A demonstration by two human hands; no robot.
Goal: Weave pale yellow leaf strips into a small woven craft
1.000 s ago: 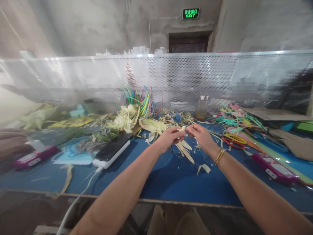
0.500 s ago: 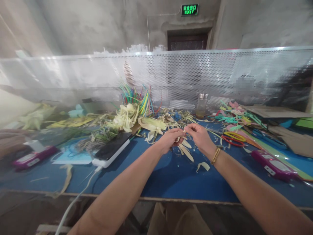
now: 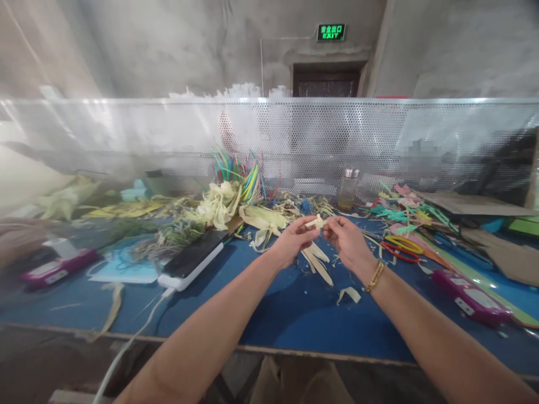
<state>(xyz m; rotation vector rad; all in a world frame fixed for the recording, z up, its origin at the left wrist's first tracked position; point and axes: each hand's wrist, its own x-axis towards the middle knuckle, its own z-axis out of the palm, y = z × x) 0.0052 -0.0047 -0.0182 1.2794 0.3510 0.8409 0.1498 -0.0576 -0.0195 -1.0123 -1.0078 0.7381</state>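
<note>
Over the blue table, a small pale piece of corn husk (image 3: 319, 222), knotted or folded into a short cross-like shape, is pinched between my two hands. My left hand (image 3: 295, 242) grips its left end with fingers and thumb. From the other side, the fingertips of my right hand (image 3: 348, 244) close on its right end; a gold bracelet (image 3: 374, 276) circles that wrist. Loose husk strips (image 3: 319, 264) lie on the table just below the hands. Behind my left hand is a larger husk (image 3: 263, 217), beside a heap of pale husks (image 3: 219, 203).
Scissors (image 3: 402, 247) with looped handles and a purple power strip (image 3: 471, 297) lie to the right. A glass bottle (image 3: 347, 189) stands at the back before a perforated metal screen (image 3: 324, 134). Left are a black-and-white device (image 3: 196, 261) with a cable and another person's blurred hand (image 3: 19, 244).
The husk piece has come up into view between my fingertips, and my left fingers have straightened around it. The view has tilted slightly upward. The loose strips remain on the table.
</note>
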